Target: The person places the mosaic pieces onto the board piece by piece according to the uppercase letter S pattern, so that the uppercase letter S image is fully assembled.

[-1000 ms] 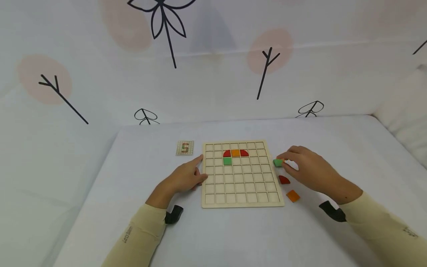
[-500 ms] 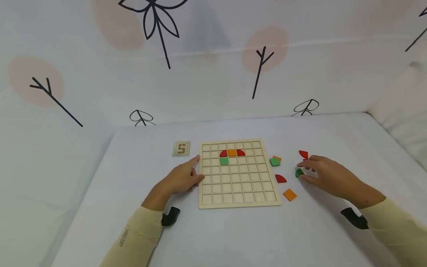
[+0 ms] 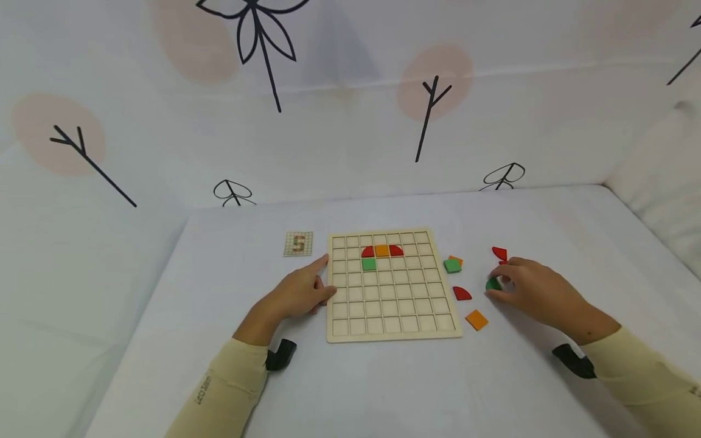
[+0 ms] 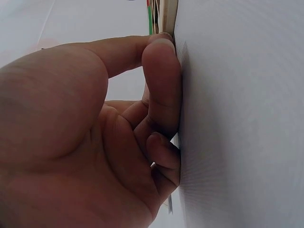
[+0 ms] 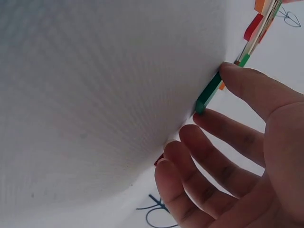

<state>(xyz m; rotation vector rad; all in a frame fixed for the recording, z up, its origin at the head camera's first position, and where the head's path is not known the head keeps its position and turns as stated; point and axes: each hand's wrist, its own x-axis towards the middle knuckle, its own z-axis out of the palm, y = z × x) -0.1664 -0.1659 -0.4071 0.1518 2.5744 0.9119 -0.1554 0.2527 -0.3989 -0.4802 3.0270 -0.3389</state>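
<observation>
The wooden grid board lies flat on the white-covered table in the head view. Against its left edge rest the index fingertip and thumb of my left hand, whose other fingers are curled under. Right of the board, my right hand pinches a dark green quarter-circle tile between thumb and index finger, down at the table surface. In the grid sit a red quarter-circle tile, an orange square tile, another red quarter-circle tile and, below the first, a green square tile.
Between board and right hand lie a green square on an orange tile, a red quarter-circle and an orange square. Red pieces lie beyond the right hand. A small pattern card stands left of the board.
My right hand has let go of the green square beside the board, moved right, and now pinches the dark green quarter-circle. My left hand stays at the board's edge.
</observation>
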